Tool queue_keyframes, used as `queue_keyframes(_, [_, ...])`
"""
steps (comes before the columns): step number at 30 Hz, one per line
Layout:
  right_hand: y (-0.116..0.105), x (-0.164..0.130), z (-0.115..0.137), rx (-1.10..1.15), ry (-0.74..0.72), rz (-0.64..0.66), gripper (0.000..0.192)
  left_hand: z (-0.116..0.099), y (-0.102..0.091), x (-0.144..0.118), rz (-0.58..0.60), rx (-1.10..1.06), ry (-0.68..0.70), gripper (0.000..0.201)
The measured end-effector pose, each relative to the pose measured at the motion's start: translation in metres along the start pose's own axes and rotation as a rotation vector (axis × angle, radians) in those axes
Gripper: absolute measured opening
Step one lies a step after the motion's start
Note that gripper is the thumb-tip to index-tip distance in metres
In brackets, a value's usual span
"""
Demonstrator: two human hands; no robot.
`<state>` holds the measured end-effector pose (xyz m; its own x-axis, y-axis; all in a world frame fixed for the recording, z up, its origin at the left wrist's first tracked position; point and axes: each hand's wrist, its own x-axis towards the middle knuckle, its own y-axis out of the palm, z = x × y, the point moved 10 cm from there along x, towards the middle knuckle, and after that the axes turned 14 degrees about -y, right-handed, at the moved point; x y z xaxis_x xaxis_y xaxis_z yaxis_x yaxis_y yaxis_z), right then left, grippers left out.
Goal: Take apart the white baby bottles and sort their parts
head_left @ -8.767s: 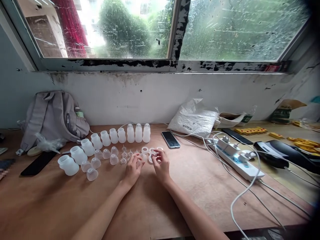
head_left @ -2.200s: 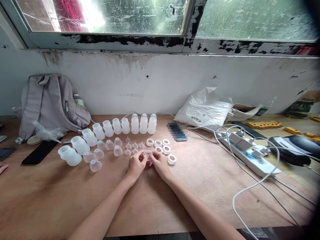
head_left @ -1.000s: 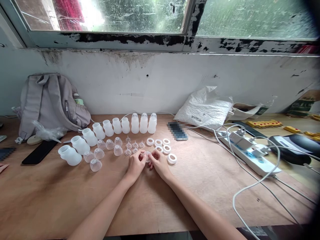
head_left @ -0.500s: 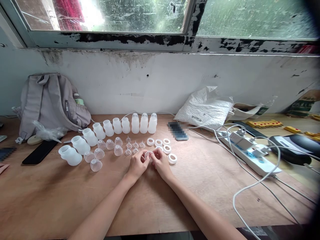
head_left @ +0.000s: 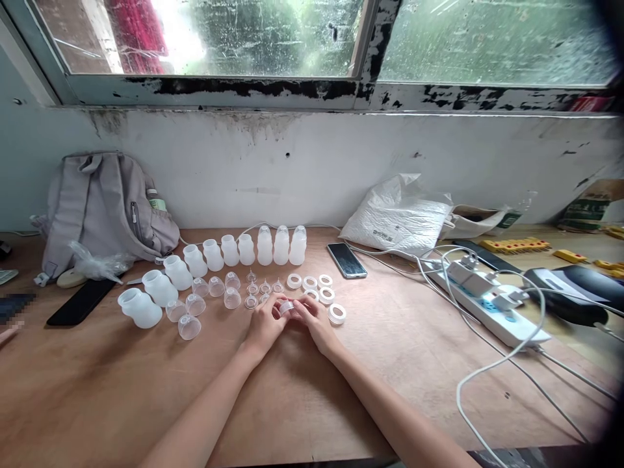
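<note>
1. A small white ring (head_left: 287, 307), with a clear part seated in it, is held between both hands just above the wooden table (head_left: 341, 383), in front of the rows of parts.
2. The left hand (head_left: 266, 322) has its thumb and fingertips closed on the ring's left side; the other fingers are curled under.
3. The right hand (head_left: 312, 318) pinches the ring's right side with thumb and forefinger; both forearms lie along the table toward the camera.
4. Loose white rings (head_left: 325, 296) lie flat just beyond and right of the hands; the nearest one (head_left: 336, 314) sits just beside the right hand.
5. Small clear nipples (head_left: 264, 286) stand just beyond the left hand. Clear domed caps (head_left: 195, 304) lie further left, some tipped on their sides.
6. White bottle bodies (head_left: 229, 250) run in a curved row behind these; the three at the right end (head_left: 281, 246) carry tops.
7. A phone (head_left: 346, 260) lies face up to the right of the row.
8. A grey backpack (head_left: 104, 205) leans against the wall at far left, and a white bag (head_left: 397, 218) lies at the wall to the right.
9. A white power strip (head_left: 487, 302) with plugs and trailing cables sits well right of the hands.
</note>
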<state>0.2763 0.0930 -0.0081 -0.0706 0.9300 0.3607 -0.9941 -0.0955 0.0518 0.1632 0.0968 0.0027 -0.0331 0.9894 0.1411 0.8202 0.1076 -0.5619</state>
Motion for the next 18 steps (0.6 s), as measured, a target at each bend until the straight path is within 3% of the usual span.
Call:
queue_keyframes(10, [0.008, 0.002, 0.002, 0.063, 0.023, 0.041, 0.027, -0.015, -0.009, -0.011, -0.101, 0.289, 0.138, 0.022])
queue_keyframes(13, [0.015, -0.002, -0.007, 0.178, 0.118, 0.038, 0.033, -0.016, -0.01, -0.015, -0.119, 0.369, 0.18, 0.023])
queue_keyframes(18, [0.038, -0.013, -0.015, 0.369, 0.281, 0.148, 0.029, -0.017, -0.009, -0.016, -0.136, 0.367, 0.253, 0.023])
